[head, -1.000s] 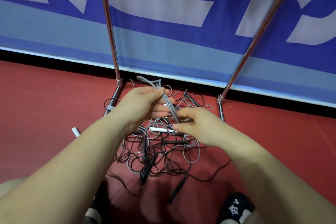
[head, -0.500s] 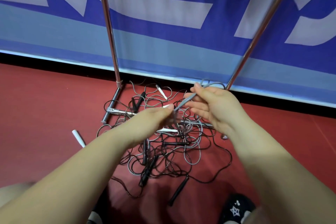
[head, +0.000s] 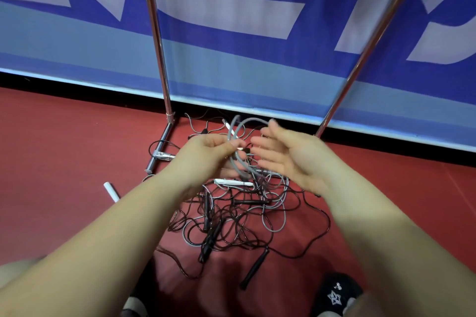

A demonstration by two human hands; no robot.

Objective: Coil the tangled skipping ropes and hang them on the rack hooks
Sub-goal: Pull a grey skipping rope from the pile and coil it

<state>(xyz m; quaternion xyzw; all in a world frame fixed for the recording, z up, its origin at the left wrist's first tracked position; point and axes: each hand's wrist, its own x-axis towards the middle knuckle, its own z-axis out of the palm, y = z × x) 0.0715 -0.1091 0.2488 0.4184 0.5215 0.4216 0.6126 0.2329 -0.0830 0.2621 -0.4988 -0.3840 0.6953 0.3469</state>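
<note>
Grey rope loops stand upright, pinched in your left hand, just beside your right hand, open-palmed and empty.

Red floor under tangled skipping ropes, rack feet.

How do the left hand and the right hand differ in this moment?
The left hand pinches the grey rope; the right hand holds nothing. The left hand's fingers are curled, the right hand's are straight and spread, palm facing left. Both hover over the tangled ropes on the red floor.
</note>
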